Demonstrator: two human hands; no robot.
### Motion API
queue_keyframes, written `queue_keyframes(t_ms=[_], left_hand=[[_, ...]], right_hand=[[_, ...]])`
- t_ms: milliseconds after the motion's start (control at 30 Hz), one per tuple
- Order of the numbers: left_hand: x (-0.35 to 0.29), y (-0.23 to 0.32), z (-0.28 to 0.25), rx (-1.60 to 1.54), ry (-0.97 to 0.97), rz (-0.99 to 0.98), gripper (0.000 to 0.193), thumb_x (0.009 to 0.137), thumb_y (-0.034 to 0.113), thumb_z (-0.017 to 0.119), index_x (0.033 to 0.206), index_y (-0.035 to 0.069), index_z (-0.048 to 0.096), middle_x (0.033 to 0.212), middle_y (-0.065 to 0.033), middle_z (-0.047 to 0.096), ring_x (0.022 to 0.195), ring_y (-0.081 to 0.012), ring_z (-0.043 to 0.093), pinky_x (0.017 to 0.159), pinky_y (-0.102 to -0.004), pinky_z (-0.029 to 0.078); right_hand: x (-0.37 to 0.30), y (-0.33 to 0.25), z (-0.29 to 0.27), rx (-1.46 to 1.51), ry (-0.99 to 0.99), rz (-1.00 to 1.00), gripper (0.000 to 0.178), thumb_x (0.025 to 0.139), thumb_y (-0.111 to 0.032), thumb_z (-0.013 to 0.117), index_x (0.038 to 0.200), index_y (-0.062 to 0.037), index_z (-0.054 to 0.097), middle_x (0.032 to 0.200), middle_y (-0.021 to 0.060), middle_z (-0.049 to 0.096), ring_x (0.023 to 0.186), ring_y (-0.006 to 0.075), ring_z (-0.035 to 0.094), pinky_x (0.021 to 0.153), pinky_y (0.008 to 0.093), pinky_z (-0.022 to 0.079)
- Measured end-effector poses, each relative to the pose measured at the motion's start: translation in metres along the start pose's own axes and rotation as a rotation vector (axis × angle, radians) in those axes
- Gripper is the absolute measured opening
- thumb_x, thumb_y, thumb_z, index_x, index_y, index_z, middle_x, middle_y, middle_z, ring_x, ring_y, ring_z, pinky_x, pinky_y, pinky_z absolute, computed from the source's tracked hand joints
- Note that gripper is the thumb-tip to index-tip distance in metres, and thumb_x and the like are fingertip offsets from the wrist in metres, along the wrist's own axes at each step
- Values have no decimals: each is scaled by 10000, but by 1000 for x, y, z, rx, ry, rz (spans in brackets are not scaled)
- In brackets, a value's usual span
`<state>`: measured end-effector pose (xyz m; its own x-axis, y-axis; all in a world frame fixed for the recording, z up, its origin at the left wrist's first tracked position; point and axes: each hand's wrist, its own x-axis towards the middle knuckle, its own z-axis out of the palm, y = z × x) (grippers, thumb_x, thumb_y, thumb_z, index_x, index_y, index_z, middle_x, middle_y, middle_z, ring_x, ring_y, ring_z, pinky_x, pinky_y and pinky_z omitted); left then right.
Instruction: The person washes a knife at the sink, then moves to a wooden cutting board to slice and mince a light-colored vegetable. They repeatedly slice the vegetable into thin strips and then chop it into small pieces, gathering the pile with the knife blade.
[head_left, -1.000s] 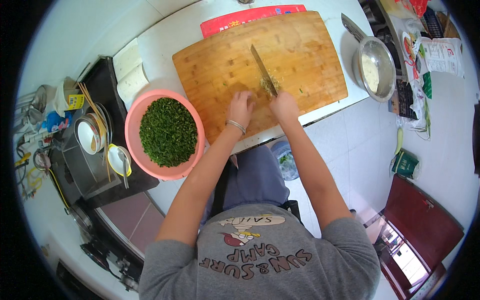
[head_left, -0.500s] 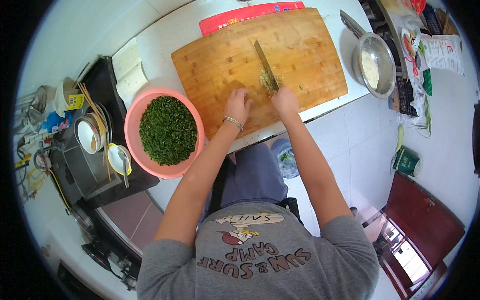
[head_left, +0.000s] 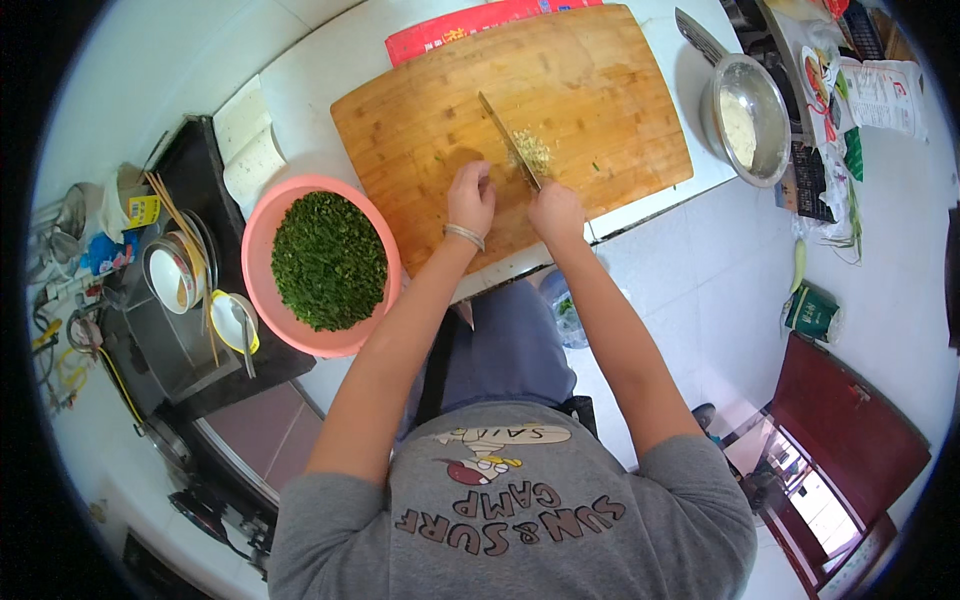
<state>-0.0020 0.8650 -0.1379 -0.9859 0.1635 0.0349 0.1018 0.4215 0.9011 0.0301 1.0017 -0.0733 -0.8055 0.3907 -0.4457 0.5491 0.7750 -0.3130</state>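
My right hand [head_left: 557,212] is closed round the handle of a kitchen knife [head_left: 507,138] at the near side of a wooden cutting board [head_left: 420,120]. Its blade slants away and to the left across the board. Against the blade's right side lies a small heap of finely minced pale bits [head_left: 533,152], maybe garlic. Left of the knife, my left hand [head_left: 470,197] rests at the board with its fingers curled in and nothing visible in them. A bracelet circles that wrist. Left of the board stands a pink basin [head_left: 256,235] full of chopped dark greens [head_left: 328,262].
At the far right of the counter [head_left: 705,170] is a metal bowl [head_left: 779,140] with pale dough or flour. A red packet [head_left: 470,25] lies behind the board. Chopsticks [head_left: 180,220], stacked bowls [head_left: 170,278] and a yellow-rimmed dish [head_left: 228,318] are on the left.
My right hand has drawn the knife left, so the minced heap now lies to the right of the blade. My left hand's fingers have curled in more. The whole view has shifted slightly.
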Motion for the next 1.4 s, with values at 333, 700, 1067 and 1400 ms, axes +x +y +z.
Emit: queue_keyframes(t_ms=[333, 700, 1067, 1400], left_hand=[[-5, 6, -13, -12, -54, -68, 280, 737, -105, 604, 994, -2, 558, 937, -159, 591, 803, -261, 633, 719, -329, 541], [-5, 0, -8, 18, -88, -67, 287, 762, -71, 622, 1036, 2, 574, 958, -145, 613, 823, -228, 646, 699, -308, 541], [6, 4, 3, 41, -81, -45, 296, 759, -70, 635, 1040, -5, 564, 970, -155, 604, 794, -244, 636, 708, -330, 542], [9, 7, 8, 97, -86, -8, 278, 766, -53, 636, 1032, -6, 568, 950, -156, 607, 802, -250, 632, 720, -335, 539]], right_hand=[[5, -15, 2, -25, -9, -20, 194, 797, -159, 555, 824, -3, 667, 848, 247, 659, 817, 401, 654, 725, 475, 527], [2, -21, -7, -7, -57, -28, 194, 787, -162, 567, 820, -4, 675, 866, 242, 667, 854, 391, 658, 745, 455, 536], [23, -3, -13, 21, -12, 2, 194, 779, -162, 578, 814, 4, 672, 850, 254, 661, 818, 394, 659, 743, 459, 530], [18, -6, -6, -22, -74, -1, 201, 782, -161, 575, 844, 2, 675, 886, 251, 662, 851, 385, 658, 759, 456, 528]])
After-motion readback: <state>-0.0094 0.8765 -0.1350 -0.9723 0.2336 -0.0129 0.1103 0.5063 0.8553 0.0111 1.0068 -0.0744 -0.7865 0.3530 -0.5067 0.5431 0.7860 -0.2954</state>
